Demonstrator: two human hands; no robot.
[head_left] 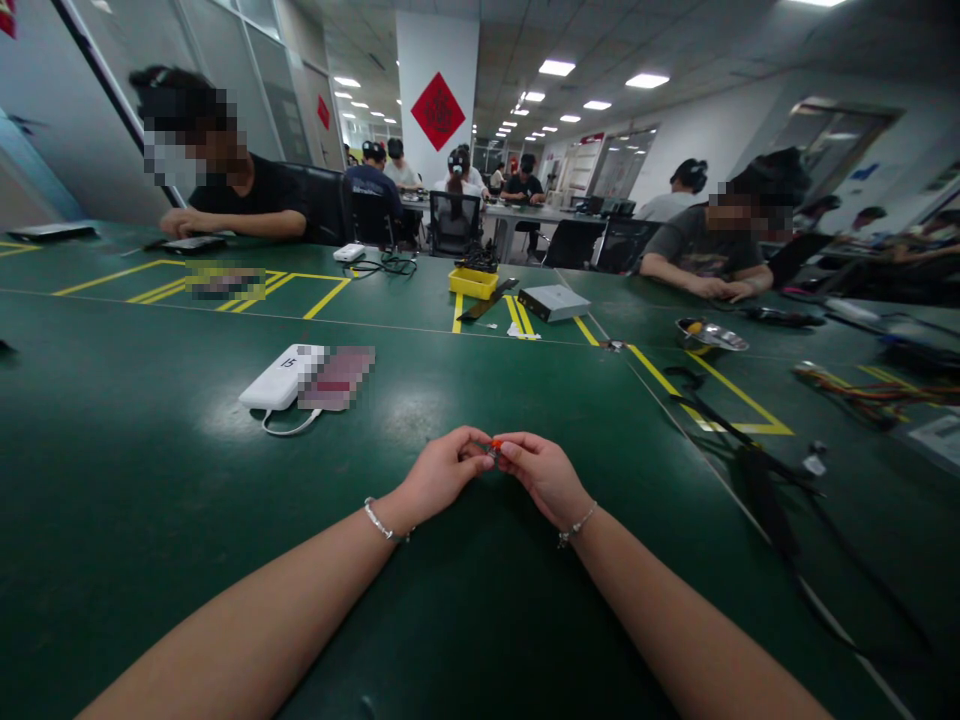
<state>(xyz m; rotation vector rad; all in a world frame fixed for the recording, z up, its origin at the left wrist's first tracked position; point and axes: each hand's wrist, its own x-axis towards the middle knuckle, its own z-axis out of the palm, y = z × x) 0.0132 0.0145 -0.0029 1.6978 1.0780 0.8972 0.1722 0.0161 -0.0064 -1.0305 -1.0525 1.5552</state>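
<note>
Both my hands meet over the green table (360, 600), fingertips almost touching. Between them is a tiny orange piece (496, 444) with a greyish, metallic-looking part just below it; its kind is too small to make out. My right hand (546, 477) pinches the orange end between thumb and fingers. The thumb and forefinger of my left hand (442, 472) close on the greyish side of the same small piece. The fingers hide most of it.
A white power bank (283, 378) is cabled to a phone-like slab (337, 378) at left. Farther back are a yellow bin (472, 283), a grey box (553, 302) and a metal dish (711, 336). Black straps (765, 490) and coloured wires (855, 392) lie at right. People sit across the table.
</note>
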